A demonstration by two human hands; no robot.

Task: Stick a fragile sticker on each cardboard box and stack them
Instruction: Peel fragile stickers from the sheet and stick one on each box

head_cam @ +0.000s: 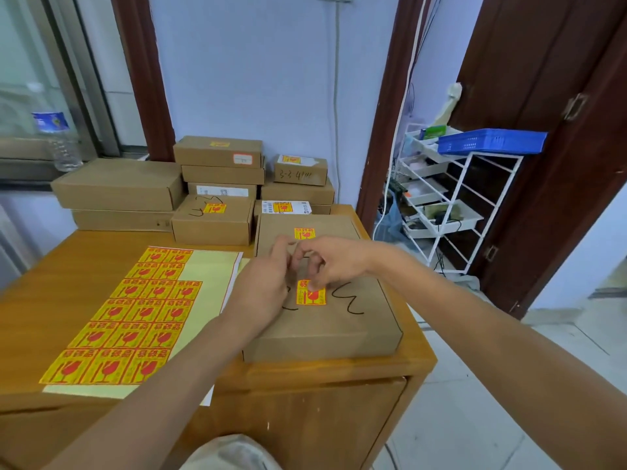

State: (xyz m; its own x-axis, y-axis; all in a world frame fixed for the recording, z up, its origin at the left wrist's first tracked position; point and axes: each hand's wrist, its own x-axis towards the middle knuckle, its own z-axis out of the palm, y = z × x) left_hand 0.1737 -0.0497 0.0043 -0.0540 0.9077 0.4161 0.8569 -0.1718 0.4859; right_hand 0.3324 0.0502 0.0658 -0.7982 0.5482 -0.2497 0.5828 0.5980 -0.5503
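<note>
At the bottom of the frame we saw both forearms reaching up and inward over the wooden tabletop [339,371]. At lower left lay the sticker sheet [129,320], its yellow-and-red fragile stickers in rows, part of the backing already bare. Just right of it, in the centre, sat a flat cardboard box [339,327] with black marker scrawl on its lid and a fragile sticker [310,295] on top. Our left hand [263,286] rested on the box's left side, fingers curled loosely and gripping nothing. Our right hand [330,262] hovered above the sticker, fingers bent and apart, one fingertip touching its upper edge. Directly behind stood a second flat box [305,228] bearing its own sticker. Farther back, toward the upper middle, were stacks of smaller boxes [220,171] against the wall, several already labelled. A water bottle [56,140] stood at upper left and a white wire rack [454,195] at right.
</note>
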